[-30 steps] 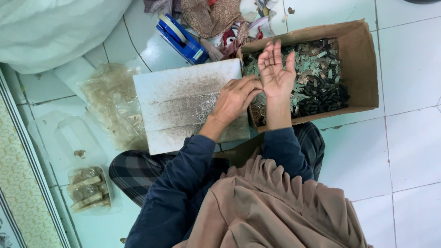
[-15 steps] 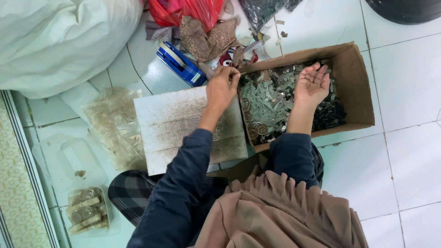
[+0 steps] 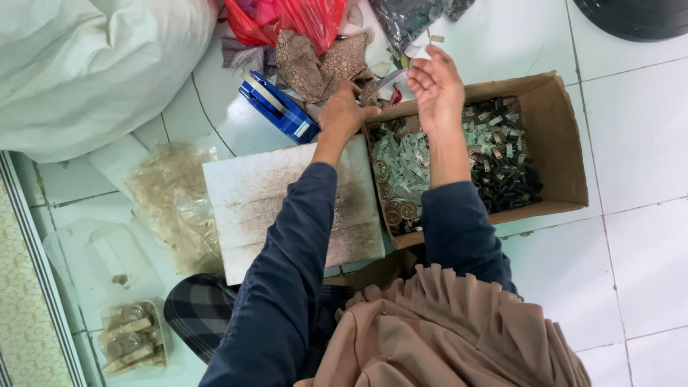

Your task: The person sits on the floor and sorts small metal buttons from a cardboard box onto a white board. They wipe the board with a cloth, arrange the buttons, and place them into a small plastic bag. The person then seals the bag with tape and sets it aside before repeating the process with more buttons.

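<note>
Box of small parts sits open; left hand grips its corner, right hand floats above, palm up, fingers loosely curled, sorting.

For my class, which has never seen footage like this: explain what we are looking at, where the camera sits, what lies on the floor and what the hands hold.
The camera sits on a person's head and looks down at their own arms in dark blue sleeves. The left hand rests at the corner of a cardboard box of small metal parts. The right hand hovers palm up above the box; whether it holds anything is unclear. On the white tiled floor lie a stained white board, a blue tape dispenser, a red plastic bag and a large white sack.
</note>
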